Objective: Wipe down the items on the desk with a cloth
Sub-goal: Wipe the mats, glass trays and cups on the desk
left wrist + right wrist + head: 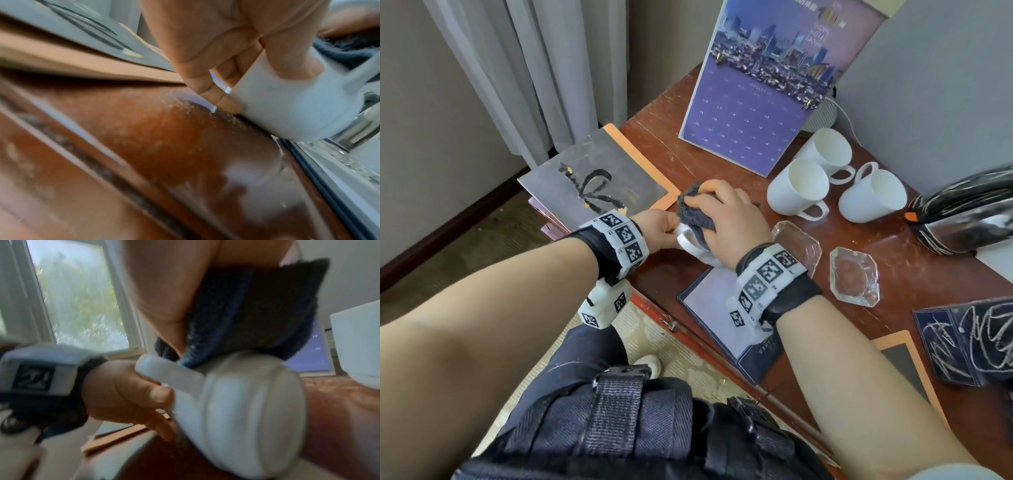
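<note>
Mug (693,245) in both hands near desk (893,267) edge

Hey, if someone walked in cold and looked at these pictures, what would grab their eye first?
Probably the two hands meeting mid-desk: the left hand grips a white mug tipped on its side, while the right hand presses a dark blue cloth onto it. Next, the tall purple calendar standing behind them, with three more white mugs on their sides to its right.
</note>
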`<state>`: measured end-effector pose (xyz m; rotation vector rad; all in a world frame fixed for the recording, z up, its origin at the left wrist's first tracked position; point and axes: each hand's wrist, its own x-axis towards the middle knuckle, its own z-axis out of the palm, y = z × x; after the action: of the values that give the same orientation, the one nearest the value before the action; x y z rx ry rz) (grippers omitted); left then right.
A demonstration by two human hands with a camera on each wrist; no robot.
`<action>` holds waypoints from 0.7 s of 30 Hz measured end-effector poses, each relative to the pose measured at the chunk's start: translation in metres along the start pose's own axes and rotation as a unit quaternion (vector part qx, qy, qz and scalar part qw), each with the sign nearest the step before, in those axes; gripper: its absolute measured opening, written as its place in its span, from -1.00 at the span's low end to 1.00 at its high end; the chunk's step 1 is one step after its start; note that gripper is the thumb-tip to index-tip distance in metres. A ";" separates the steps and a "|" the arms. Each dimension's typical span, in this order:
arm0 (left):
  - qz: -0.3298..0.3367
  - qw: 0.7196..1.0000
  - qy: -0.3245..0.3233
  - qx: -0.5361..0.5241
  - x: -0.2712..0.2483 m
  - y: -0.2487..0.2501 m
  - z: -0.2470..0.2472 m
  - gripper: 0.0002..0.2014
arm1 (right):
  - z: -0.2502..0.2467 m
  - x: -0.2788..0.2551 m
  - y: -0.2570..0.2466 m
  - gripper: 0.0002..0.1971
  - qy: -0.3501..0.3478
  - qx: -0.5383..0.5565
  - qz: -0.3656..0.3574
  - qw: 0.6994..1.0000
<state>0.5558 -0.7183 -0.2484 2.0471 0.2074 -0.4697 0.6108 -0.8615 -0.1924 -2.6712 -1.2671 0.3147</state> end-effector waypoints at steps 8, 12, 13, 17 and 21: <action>-0.011 0.999 -0.007 -0.046 0.011 -0.010 0.001 -0.96 | -0.018 -0.038 0.054 -0.66 -0.036 0.024 0.049 0.998; -0.017 0.997 -0.017 -0.067 0.013 -0.006 0.000 -0.96 | -0.017 -0.011 0.019 -0.62 0.027 0.046 -0.004 0.999; -0.017 0.997 -0.021 -0.066 0.012 -0.006 -0.001 -0.92 | -0.013 -0.007 0.012 -0.60 0.002 0.018 -0.016 1.000; -0.007 0.996 -0.020 -0.083 0.012 -0.008 0.001 -0.88 | -0.001 -0.033 0.025 -0.60 0.006 0.003 -0.063 0.998; -0.007 0.997 -0.014 -0.079 0.011 -0.005 0.002 -0.86 | -0.017 -0.044 0.048 -0.61 -0.015 -0.035 -0.006 0.999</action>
<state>0.5637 -0.7180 -0.2580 1.8846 0.2353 -0.4761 0.6235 -0.9272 -0.1828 -2.7251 -1.3262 0.3146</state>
